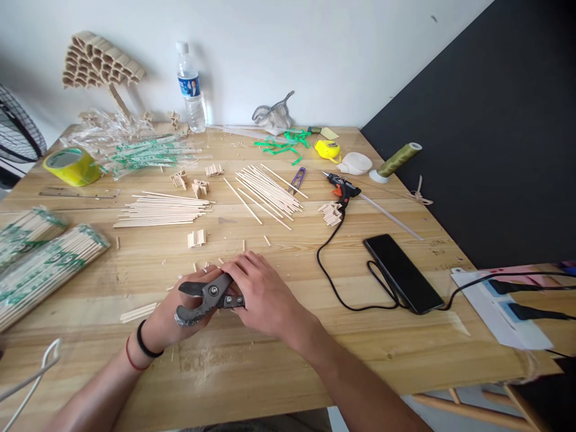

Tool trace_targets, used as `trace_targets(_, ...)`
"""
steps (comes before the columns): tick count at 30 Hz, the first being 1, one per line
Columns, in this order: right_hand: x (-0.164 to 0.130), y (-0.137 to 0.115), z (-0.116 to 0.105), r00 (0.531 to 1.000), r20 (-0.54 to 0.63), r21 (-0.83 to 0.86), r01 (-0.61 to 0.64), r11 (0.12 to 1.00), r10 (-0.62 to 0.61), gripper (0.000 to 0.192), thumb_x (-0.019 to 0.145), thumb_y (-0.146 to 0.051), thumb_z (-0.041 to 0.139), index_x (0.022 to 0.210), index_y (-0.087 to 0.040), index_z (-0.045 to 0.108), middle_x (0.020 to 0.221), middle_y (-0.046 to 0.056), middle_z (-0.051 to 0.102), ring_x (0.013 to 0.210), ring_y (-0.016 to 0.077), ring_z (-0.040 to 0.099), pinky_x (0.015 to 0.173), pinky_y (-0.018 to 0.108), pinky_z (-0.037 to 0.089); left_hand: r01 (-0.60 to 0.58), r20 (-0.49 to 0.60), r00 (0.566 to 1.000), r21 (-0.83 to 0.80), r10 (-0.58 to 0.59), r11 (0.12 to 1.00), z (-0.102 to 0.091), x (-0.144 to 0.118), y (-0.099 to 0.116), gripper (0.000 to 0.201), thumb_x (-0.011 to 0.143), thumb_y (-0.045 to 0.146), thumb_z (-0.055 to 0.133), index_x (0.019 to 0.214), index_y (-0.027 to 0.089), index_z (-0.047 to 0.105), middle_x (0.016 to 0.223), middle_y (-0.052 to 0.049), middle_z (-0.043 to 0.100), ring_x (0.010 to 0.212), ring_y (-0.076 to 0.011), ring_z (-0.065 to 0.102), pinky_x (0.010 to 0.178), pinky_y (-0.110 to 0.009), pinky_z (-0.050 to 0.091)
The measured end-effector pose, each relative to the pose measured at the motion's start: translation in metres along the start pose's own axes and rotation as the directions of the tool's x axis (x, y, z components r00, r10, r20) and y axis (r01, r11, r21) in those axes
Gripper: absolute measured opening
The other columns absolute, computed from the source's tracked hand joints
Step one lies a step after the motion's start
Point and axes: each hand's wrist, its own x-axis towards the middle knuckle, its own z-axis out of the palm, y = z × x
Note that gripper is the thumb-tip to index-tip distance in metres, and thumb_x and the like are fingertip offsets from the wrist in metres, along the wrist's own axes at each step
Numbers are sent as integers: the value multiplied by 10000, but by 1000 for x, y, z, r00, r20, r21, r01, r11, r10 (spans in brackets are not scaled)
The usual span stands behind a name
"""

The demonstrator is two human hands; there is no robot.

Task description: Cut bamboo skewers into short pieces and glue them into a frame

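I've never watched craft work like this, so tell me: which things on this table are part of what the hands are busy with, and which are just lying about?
In use:
- cutter, gripped by the right hand and resting against the left hand
- loose wooden sticks
- short cut pieces
- packed stick bundles

Lying about:
- water bottle
- phone
- yellow tape roll
- glue gun
- thread spool
- tape measure

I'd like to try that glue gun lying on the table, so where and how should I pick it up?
Probably by the black handle of the glue gun, coming down from above. It lies flat on the table with its pointed nozzle toward the far left, and its cord trails off the near end, so stay clear of both.
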Motion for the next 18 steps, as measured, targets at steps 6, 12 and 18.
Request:
trace_targets(6, 0, 0, 0, 1000, -1, 1, 3, 1000, -3, 508, 787, -128, 721, 1281, -130, 604, 1254, 141, 654, 1194, 309, 536, 1139, 488, 422, 3, 2, 1000, -4, -3, 1000, 0, -1, -1, 419, 843, 19, 550, 1211, 201, 629, 1039, -70, 721, 873, -215, 676, 875, -379, 567)
trace_targets(12, -1, -1, 0, 1000, -1, 7, 0, 1000, 0, 517, 779, -120, 726, 1282, -119, 609, 1264, 148, 657, 1196, 312, 538, 1138, 487, 422, 14, 0, 1000, 3, -14, 1000, 0, -1, 0, 409, 851, 29, 546, 1212, 200, 633, 1032, -69, 722, 863, -215, 672, 882, -385, 568)
trace_targets(18, 0, 0, -1, 1000, 3, 8, -1, 1000, 1, 524, 785, -134, 736, 1291, -129, 600, 1274, 145, 654, 1206, 314, 535, 1140, 493, 419, 25, 8, 1000, 8, -25, 1000, 0, -1, -2, 433, 844, 39, 573, 1243, 197, 629, 1061, -81, 726, 862, -219, 673, 893, -390, 569)
